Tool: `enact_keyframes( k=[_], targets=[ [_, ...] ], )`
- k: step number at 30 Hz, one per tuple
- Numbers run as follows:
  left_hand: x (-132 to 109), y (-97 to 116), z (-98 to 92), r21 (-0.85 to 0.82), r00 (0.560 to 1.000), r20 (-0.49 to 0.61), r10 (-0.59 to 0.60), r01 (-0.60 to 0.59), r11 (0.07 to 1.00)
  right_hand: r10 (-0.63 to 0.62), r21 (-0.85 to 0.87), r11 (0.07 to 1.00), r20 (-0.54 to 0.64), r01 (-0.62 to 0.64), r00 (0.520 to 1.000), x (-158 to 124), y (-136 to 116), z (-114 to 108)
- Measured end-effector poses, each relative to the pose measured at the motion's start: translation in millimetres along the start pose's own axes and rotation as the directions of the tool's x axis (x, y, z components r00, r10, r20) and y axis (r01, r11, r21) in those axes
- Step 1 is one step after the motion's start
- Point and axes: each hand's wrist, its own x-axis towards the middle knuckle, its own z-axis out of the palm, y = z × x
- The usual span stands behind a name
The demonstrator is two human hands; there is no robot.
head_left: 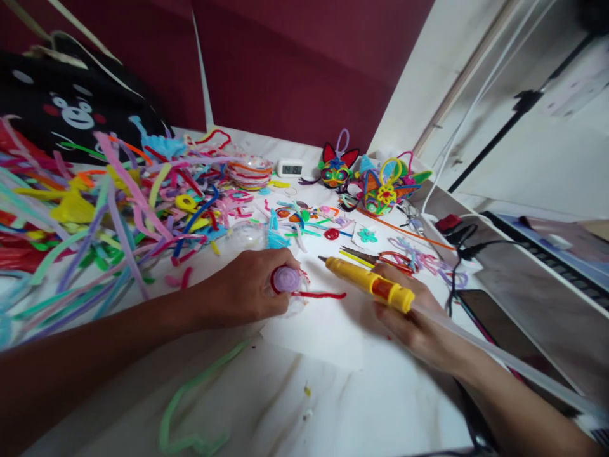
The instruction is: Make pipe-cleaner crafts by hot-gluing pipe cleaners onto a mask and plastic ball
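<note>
My left hand (250, 282) is wrapped round a small clear plastic ball (299, 306), most of it hidden by my fingers. A lilac pipe-cleaner coil (287, 279) edged in red sits on the ball. From it a red pipe cleaner (323, 295) sticks out to the right. My right hand (404, 317) grips a yellow hot glue gun (366, 279), its dark nozzle pointing up and left, apart from the ball. A long translucent glue stick (469, 330) runs out of the gun's back end. White paper (314, 343) lies beneath on the marble-patterned table.
Loose pipe cleaners (128, 209) heap up at the left. Behind my hands are scissors (394, 259), a digital clock (290, 168) and decorated balls (335, 166). A phone (509, 336) and black cables (461, 247) lie at the right. A green pipe cleaner (190, 387) lies in front.
</note>
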Motion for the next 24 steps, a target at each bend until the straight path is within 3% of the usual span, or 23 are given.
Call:
enact_keyframes(
  k=[5, 12, 15, 18, 21, 24],
  targets=[
    [1.8, -3.1, -3.8, -0.037, 0.999, 0.039, -0.007, 0.009, 0.999, -0.026, -0.198, 0.98, 0.047, 0.035, 0.999, 9.6, 18.7, -10.8],
    [5.2, -12.8, -7.6, -0.219, 0.989, 0.107, 0.103, -0.078, 0.973, -0.016, -0.29, 0.955, 0.145, 0.058, 0.989, 15.0, 52.4, -10.3],
    [6.0, -17.1, -7.6, -0.229, 0.983, 0.112, 0.146, -0.117, 0.966, -0.046, -0.285, 0.953, 0.202, 0.104, 0.978, 11.2, 39.8, -18.3],
    [6.8, -20.1, -6.9, -0.235, 0.98, 0.111, 0.164, -0.134, 0.963, -0.132, -0.229, 0.959, 0.157, 0.166, 0.979, 7.7, 10.5, -21.1],
    [7.3, -21.9, -5.7, -0.255, 0.979, 0.096, 0.182, -0.152, 0.955, -0.154, -0.13, 0.977, 0.127, 0.17, 0.98, 12.3, -20.2, -9.2],
    [7.2, -23.3, -4.5, -0.252, 0.979, 0.076, 0.191, -0.167, 0.953, -0.152, -0.145, 0.973, 0.182, 0.18, 0.971, 24.6, -38.9, 10.4]
  ],
)
